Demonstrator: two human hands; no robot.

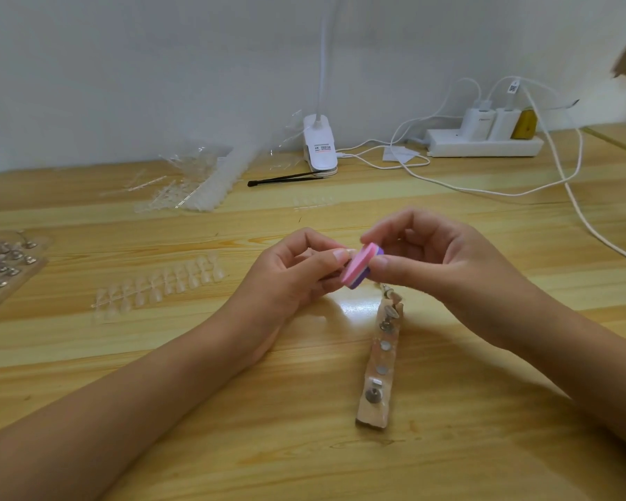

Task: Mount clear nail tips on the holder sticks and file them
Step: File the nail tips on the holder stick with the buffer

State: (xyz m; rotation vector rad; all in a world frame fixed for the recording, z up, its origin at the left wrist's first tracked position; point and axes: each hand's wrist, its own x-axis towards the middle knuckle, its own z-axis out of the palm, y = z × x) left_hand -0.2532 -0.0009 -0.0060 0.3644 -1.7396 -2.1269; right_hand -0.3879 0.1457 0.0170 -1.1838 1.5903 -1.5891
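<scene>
1. Table of pale wood-grain planks [304, 446]: it is slick, so a dropped clear tip would probably be hard to find on it.
2. Left hand [297, 269]: its fingers are curled, thumb tip at the pink face. Whether a nail tip sits between them is hidden. If one does, hard strokes could flick it out.
3. Right hand [438, 262]: it pinches the block's upper end between thumb and forefinger, and a slip could scrape skin.
4. Rows of clear plastic nail tips [159, 283]: they lie on the table left of the hands, where a forearm sweep would scatter them.
5. Brown cardboard strip studded with metal discs [380, 359]: it lies under the right wrist, easily knocked.
6. Pink-and-purple foam file block [360, 271]: it is held tilted between both hands, above the table.
</scene>
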